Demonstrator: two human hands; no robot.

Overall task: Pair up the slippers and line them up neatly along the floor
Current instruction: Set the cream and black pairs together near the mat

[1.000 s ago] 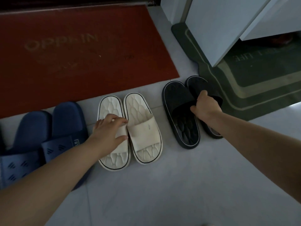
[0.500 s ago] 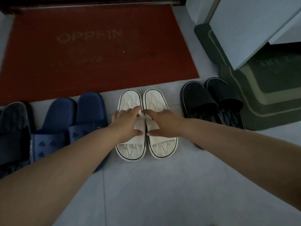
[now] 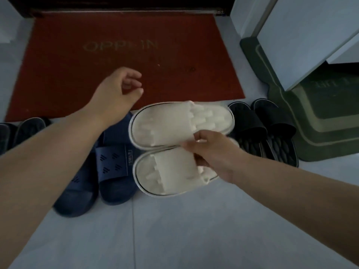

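Above the floor (image 3: 174, 230), between the blue pair (image 3: 108, 167) and the black pair (image 3: 262, 133), the white slippers (image 3: 165, 125) are gripped together by the right hand (image 3: 211, 152), seemingly to be set down as one, while the left hand (image 3: 118, 94) is held empty and relaxed.

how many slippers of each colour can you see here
white slippers: 2, both held in the right hand
blue slippers: 2
black slippers by the green mat: 2
dark slippers at the left edge, partly cut off: 2
total: 8
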